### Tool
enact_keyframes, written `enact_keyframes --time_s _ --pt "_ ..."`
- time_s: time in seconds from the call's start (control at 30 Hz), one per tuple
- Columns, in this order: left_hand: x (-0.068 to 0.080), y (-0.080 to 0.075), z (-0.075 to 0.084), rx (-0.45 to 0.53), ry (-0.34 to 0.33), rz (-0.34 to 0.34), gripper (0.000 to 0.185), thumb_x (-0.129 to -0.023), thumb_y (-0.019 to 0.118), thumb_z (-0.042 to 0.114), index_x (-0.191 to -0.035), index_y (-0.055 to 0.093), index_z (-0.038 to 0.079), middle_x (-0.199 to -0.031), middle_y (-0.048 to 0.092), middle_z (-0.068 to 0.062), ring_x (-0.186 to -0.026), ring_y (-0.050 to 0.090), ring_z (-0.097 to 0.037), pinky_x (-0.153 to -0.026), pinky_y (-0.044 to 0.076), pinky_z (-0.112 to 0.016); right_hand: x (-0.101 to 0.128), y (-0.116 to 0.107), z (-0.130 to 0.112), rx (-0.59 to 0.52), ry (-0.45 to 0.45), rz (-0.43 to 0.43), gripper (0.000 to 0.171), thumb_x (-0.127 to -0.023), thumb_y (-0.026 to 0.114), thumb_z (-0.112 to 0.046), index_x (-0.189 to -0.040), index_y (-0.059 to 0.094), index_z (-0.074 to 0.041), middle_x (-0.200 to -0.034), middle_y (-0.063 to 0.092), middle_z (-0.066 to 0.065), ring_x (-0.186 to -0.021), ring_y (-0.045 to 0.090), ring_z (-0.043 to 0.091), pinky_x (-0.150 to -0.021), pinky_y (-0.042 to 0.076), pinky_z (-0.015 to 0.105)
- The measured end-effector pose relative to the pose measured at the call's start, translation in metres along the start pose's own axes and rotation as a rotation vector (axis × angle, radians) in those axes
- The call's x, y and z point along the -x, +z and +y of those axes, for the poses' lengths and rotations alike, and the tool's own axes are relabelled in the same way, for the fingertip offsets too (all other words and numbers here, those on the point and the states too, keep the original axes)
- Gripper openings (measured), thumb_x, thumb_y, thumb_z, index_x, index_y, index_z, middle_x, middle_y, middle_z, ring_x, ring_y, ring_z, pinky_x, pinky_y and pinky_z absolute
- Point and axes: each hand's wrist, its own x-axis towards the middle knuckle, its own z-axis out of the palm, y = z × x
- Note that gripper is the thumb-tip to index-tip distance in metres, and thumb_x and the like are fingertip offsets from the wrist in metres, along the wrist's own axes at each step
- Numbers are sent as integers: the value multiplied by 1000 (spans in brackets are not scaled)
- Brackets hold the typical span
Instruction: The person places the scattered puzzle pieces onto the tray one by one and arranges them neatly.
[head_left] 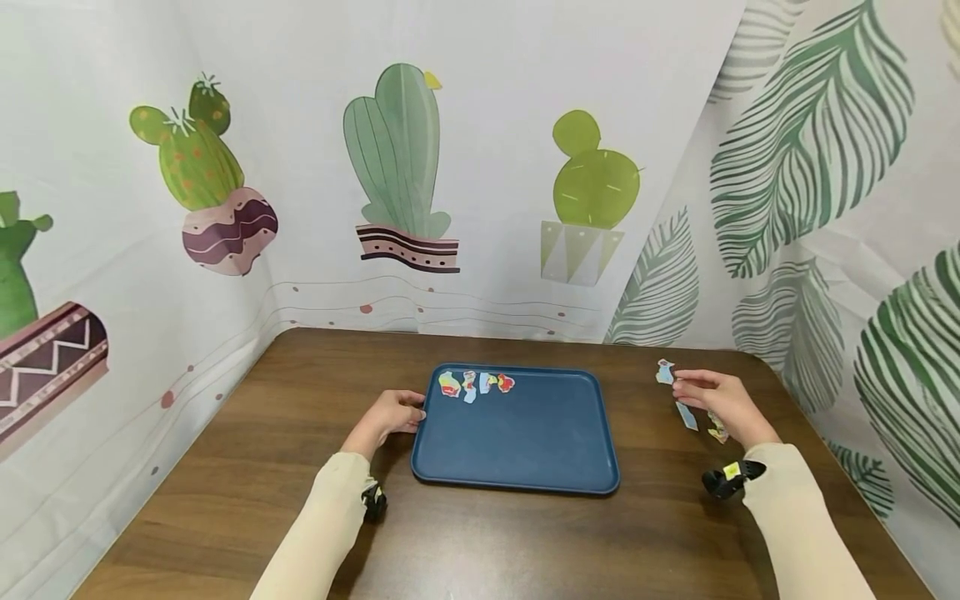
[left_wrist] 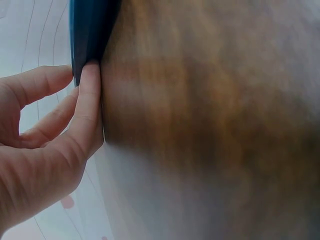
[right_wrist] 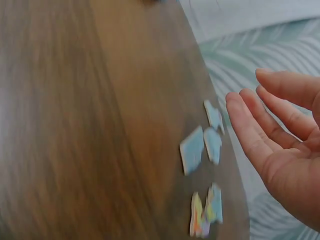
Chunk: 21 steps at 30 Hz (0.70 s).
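- Head camera shows a person in cream sleeves sitting at a brown wooden table [head_left: 225, 467], with a blue tray [head_left: 525, 442] lying flat in the middle of it.
- The left hand [head_left: 387, 417] is at the left edge of the tray; its fingers are only a little bent and their tips touch the rim.
- From the left wrist camera, the thumb and one fingertip [left_wrist: 91, 75] lie against the corner of the tray, but I cannot tell if they really pinch it.
- Several small colourful puzzle pieces [head_left: 476, 384] lie in a row inside the tray, near its far edge.
- The right hand [head_left: 723, 404] is on the right side of the table, well apart from the tray.
- Its fingers are stretched and relaxed, and it has nothing in it; the right wrist camera shows the bare palm.
- More loose pieces [right_wrist: 202, 150] lie on the wood just beside this hand, one past the fingertips and the others near the palm.
- A curtain with printed cactus plants [head_left: 397, 158] and green leaves hangs behind the table and on the right.
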Motion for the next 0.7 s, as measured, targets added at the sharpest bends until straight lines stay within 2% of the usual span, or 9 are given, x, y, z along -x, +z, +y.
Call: enact_keyframes --time_s 0.27,0.4,0.6,0.7 --pt "-1 -1 0 -6 -7 -1 40 -87 59 -9 -126 54 -11 -95 64 -18 -76 63 -19 -74 59 -36 5 -16 17 66 69 3 60 -93 65 -14 -134 38 19 -105 67 5 -87 66 4 -83 56 29" --pt "0 -1 1 -5 -7 -2 40 -87 59 -9 -126 54 -11 -95 64 -19 -77 63 -20 -74 59 -37 5 -19 25 90 94 -17 57 -92 64 -8 -134 37 20 -108 65 11 -86 66 3 -80 56 27" --pt "-1 0 0 -6 -8 -1 41 -87 59 -9 -127 53 -12 -94 65 -18 -77 63 -19 -74 59 -37 3 -19 32 130 84 -37 51 -90 59 5 -132 37 23 -106 64 19 -82 64 2 -76 57 25" --pt "0 0 1 -6 -14 5 40 -87 59 -8 -127 54 -11 -91 65 -17 -76 63 -19 -75 59 -37 3 -17 32 177 65 -52 51 -88 61 4 -130 40 23 -104 65 19 -81 64 3 -73 57 24"
